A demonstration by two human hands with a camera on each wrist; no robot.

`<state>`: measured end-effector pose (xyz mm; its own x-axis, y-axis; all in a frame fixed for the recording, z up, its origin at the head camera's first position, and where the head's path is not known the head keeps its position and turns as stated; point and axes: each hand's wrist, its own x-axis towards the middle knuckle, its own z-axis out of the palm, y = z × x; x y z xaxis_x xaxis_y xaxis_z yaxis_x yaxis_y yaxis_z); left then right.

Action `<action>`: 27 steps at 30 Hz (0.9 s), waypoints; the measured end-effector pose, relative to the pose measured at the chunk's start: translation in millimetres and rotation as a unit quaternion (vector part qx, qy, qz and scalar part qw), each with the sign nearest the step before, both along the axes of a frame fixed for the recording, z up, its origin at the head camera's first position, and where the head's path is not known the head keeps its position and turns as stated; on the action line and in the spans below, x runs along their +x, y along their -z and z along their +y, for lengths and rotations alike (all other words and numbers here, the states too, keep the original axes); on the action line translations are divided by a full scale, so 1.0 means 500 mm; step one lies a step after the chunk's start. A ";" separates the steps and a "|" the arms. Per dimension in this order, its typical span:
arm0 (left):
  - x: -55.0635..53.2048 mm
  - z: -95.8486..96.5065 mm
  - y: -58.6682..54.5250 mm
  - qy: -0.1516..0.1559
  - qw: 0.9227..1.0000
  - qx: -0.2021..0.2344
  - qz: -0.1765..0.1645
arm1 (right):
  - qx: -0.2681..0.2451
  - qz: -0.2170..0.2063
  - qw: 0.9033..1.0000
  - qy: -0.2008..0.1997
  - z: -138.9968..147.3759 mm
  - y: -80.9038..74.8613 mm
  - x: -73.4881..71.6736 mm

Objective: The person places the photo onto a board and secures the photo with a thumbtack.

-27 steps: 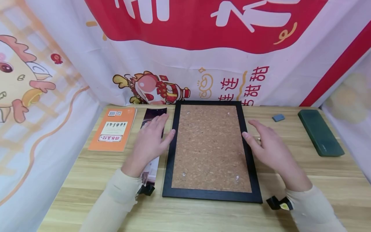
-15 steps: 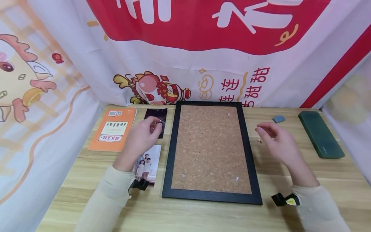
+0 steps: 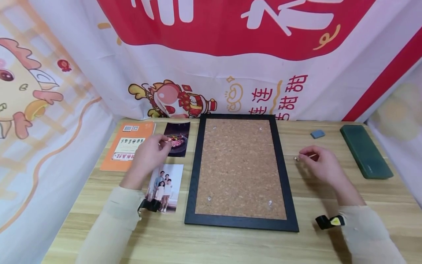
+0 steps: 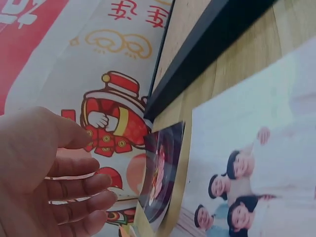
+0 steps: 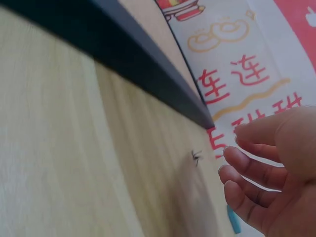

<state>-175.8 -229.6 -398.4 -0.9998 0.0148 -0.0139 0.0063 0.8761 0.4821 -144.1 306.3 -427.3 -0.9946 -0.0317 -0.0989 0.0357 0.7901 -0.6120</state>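
we see both hands apart, one on each side of the framed cork board (image 3: 242, 165). the left hand (image 3: 150, 154) is raised over the table (image 3: 230, 245), fingers loosely bent, thumb clear of them, its tips at the left edge of the food photo (image 3: 178, 137) as the head camera looks down. the right hand (image 3: 321, 165) curves much the same way, thumb and fingers parted, its tips just beside a small shiny bit (image 3: 295, 158) on the wood.

the board lies flat between the hands, its far edge by the printed cloth (image 3: 204, 66), small glinting specks near its corners. the family photo (image 3: 167, 187) lies nearer us than the food photo, both left of the board. further left we have an orange book (image 3: 122, 146); on the right, a small blue block (image 3: 318, 134) and a long green case (image 3: 366, 152).

the left hand hides part of the book, and the black clip (image 3: 151, 205) at that wrist covers a corner of the family photo. both sleeves run out of view. we cannot make out what the shiny bit is, nor whether the left fingertips touch the food photo.
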 end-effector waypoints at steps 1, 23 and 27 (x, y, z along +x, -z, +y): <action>-0.003 -0.002 0.001 0.000 1.000 -0.004 -0.002 | 0.000 -0.008 1.000 0.001 0.004 0.003 -0.003; -0.093 -0.008 0.062 -0.035 0.990 -0.091 -0.102 | 0.048 -0.061 0.997 0.002 0.008 0.039 -0.036; -0.105 -0.008 0.063 -0.038 0.990 -0.081 -0.107 | 0.049 -0.067 0.996 0.009 0.007 0.041 -0.037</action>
